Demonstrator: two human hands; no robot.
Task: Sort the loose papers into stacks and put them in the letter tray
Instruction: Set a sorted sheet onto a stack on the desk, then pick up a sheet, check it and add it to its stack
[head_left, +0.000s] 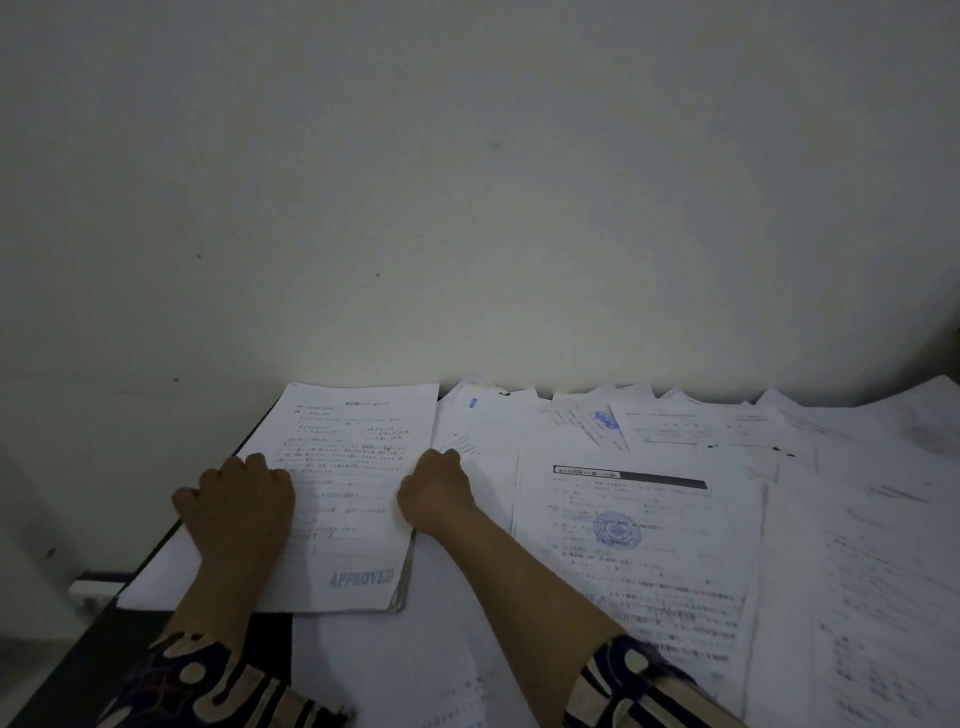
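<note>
Papers stack (343, 493) lies at the tabletop's (62, 670) left end. Left hand (236, 506) presses on its left side, fingers (254, 465) bent. Right hand (436, 491) curls its fingers around the right edge. Loose papers (649, 545) lie beside.

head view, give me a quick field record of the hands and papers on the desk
stack: approved stack, blue APPROVED stamp on top sheet, at desk's left end
left hand: left hand rests on stack's left side
right hand: right hand at stack's right edge, fingers curled
loose papers: loose papers spread to the right, overlapping
letter tray: not visible
</note>
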